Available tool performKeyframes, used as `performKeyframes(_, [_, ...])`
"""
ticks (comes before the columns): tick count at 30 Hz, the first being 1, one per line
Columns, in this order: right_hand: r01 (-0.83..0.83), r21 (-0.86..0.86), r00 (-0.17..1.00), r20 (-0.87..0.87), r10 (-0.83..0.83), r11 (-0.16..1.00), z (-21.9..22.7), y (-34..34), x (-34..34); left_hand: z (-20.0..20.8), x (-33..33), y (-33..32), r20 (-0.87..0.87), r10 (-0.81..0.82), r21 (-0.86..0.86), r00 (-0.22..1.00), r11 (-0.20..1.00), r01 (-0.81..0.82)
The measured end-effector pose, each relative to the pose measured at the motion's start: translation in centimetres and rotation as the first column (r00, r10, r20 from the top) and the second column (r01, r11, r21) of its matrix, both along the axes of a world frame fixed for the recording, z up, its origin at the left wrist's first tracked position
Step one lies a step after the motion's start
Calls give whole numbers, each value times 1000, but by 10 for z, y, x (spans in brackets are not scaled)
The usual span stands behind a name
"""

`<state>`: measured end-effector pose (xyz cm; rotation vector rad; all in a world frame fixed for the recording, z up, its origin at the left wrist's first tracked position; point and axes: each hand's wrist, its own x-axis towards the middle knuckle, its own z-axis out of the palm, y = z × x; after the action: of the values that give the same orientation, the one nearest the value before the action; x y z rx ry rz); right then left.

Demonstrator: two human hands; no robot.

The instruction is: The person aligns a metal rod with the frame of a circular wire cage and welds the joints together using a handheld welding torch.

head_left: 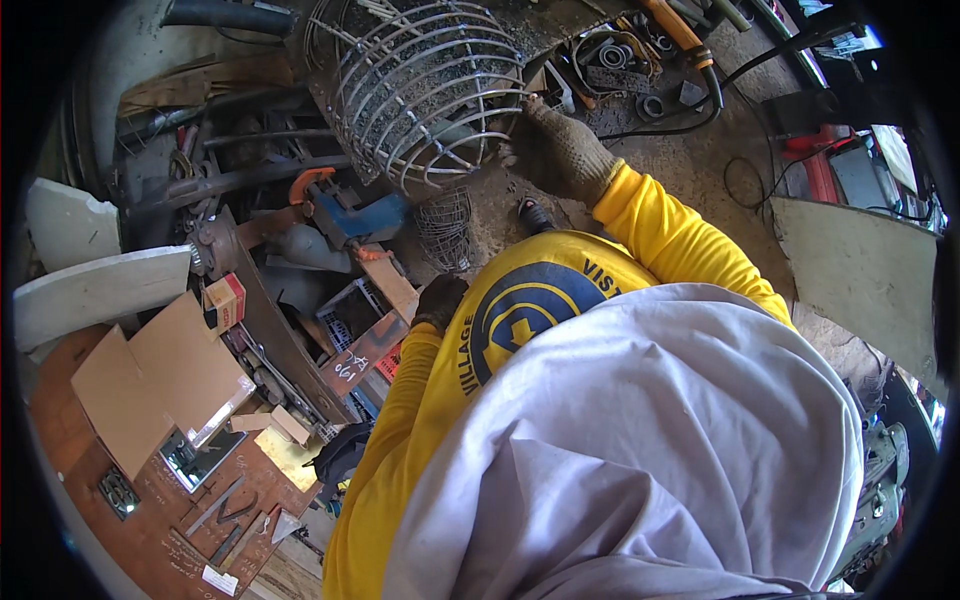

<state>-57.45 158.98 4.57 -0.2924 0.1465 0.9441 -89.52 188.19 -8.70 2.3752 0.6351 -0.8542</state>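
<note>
A rounded cage of bent metal rods [425, 85] stands at the top centre, on a plate strewn with dark grit. My right hand [565, 150], in a knitted work glove and yellow sleeve, closes on the cage's right edge. Lower and to the left, my left hand [440, 298], in a dark glove, hangs close to my body and apart from the cage. Its fingers are too dark and tucked away to make out. A smaller coil of thin wire [445, 228] lies on the floor between the cage and my left hand.
A blue and orange clamp-like tool [350, 215] sits left of the wire coil. Brown cardboard [160, 375] lies on a reddish table [150, 545]. At the upper right, an orange-handled power tool [675, 25] trails a black cable beside a tray of metal parts [610, 60].
</note>
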Motion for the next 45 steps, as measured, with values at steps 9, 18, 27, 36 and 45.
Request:
performKeyframes(9, [-68,-27,998,-17,67,997,-20,-16,17,21,13,-2,-123,213,-194,969,953,-235])
performKeyframes(18, [732,-542,508,838,199,413,12,-23,9,23,5,-7,-145,191,-143,971,967,-211])
performKeyframes(27, [908,-243,-20,789,614,342,26,-35,15,27,16,-14,-154,217,-143,964,961,-239])
performKeyframes(36, [960,-187,36,823,567,209,1,-10,1,35,26,-19,-153,252,-136,955,952,-273])
performKeyframes(45, [971,-155,22,819,573,183,-6,-8,6,42,15,-13,-174,258,-127,950,951,-282])
